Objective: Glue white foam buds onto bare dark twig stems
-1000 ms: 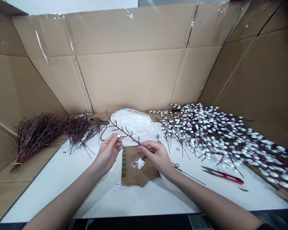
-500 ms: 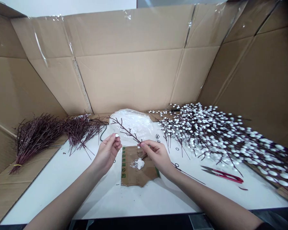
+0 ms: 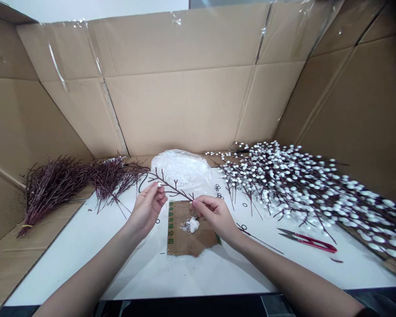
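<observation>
Between the thumb and fingers of my left hand [image 3: 149,206] is a small white bud [image 3: 160,185]. A brown twig [image 3: 174,188] with short side shoots slants up and left from my right hand [image 3: 217,216], which pinches its lower end. The twig's left part passes close to the bud; whether they touch I cannot tell. Below both hands lies a torn piece of cardboard [image 3: 188,244] with green lettering along its left side. On it sits a dab of white paste [image 3: 194,225]. Behind the twig rests a clear plastic bag [image 3: 185,167] of white pieces.
Bare brown twigs lie in a tied bundle [image 3: 51,189] and a looser pile [image 3: 110,178] at left. Many white-budded branches [image 3: 284,180] spread over the right side. Red-handled thread snips [image 3: 308,240] lie near my right forearm. Cardboard walls [image 3: 185,97] enclose the white table [image 3: 145,281].
The twig has swung lower and toward me at its left end, bringing it close to the bud in my left hand. Both hands keep their grip.
</observation>
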Available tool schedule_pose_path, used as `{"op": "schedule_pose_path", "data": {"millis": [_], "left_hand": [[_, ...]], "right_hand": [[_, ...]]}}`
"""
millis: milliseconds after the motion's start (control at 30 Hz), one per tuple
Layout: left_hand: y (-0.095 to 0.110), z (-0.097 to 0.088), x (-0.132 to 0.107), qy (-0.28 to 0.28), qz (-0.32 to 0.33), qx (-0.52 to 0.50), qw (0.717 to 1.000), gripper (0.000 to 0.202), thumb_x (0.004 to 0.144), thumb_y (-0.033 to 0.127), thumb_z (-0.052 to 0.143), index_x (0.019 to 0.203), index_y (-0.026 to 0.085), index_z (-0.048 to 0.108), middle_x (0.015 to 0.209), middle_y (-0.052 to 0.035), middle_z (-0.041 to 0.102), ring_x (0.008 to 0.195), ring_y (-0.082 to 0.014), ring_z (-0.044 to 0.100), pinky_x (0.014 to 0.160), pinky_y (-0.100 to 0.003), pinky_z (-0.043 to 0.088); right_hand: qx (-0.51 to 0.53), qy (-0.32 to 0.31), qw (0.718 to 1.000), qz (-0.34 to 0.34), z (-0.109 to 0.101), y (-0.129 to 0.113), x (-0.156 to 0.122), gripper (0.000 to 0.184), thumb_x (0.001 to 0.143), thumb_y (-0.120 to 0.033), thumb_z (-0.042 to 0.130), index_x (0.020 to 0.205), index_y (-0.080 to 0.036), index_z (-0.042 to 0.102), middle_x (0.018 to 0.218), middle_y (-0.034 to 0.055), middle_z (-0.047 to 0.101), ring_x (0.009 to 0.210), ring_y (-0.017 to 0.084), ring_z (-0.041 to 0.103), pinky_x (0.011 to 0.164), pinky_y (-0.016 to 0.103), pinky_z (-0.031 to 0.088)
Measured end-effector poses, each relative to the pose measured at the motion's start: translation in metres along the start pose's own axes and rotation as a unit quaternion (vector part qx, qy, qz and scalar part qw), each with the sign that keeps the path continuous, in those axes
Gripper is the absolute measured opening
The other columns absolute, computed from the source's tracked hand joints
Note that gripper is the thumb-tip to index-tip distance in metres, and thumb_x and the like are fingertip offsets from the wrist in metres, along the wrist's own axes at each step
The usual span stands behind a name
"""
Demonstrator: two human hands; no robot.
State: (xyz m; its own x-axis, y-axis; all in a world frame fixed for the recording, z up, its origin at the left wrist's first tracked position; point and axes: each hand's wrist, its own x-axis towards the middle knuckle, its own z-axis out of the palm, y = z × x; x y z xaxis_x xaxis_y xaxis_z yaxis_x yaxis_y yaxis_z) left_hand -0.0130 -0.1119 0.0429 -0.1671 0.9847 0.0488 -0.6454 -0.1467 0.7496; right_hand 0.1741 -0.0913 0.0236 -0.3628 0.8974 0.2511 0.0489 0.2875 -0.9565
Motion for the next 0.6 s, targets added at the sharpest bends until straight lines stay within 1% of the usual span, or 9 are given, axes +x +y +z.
{"op": "schedule_pose_path", "data": {"millis": [200, 500, 600], "left_hand": [[0.0002, 0.0007, 0.0005, 0.007, -0.002, -0.005, 1.0, 0.016, 0.076, 0.025, 0.069, 0.073, 0.013, 0.059, 0.07, 0.0, 0.055, 0.057, -0.0054, 0.045, 0.055, -0.018, 0.041], [0.0013, 0.0005, -0.0002, -0.005, -0.01, -0.013, 1.0, 0.019, 0.075, 0.028, 0.07, 0.071, 0.013, 0.059, 0.07, 0.0, 0.053, 0.058, -0.0059, 0.044, 0.055, -0.018, 0.041], [0.0014, 0.0006, -0.0001, -0.007, -0.012, -0.021, 1.0, 0.018, 0.075, 0.026, 0.069, 0.071, 0.012, 0.059, 0.07, 0.0005, 0.052, 0.058, -0.0055, 0.043, 0.054, -0.018, 0.04]], "right_hand": [[0.0, 0.006, 1.0, 0.003, 0.0015, -0.0003, 0.0013, 0.032, 0.081, -0.042, 0.054, 0.068, -0.015, 0.065, 0.056, 0.0011, 0.055, 0.051, 0.012, 0.046, 0.047, 0.024, 0.035], [-0.008, 0.014, 1.0, 0.001, 0.0016, 0.003, 0.0014, 0.031, 0.081, -0.041, 0.055, 0.068, -0.014, 0.065, 0.061, 0.0028, 0.059, 0.052, 0.012, 0.047, 0.049, 0.025, 0.039], [-0.002, 0.02, 1.0, 0.005, 0.0014, 0.0041, 0.0014, 0.031, 0.081, -0.041, 0.055, 0.069, -0.014, 0.065, 0.062, 0.0027, 0.059, 0.052, 0.012, 0.048, 0.05, 0.025, 0.041]]}}
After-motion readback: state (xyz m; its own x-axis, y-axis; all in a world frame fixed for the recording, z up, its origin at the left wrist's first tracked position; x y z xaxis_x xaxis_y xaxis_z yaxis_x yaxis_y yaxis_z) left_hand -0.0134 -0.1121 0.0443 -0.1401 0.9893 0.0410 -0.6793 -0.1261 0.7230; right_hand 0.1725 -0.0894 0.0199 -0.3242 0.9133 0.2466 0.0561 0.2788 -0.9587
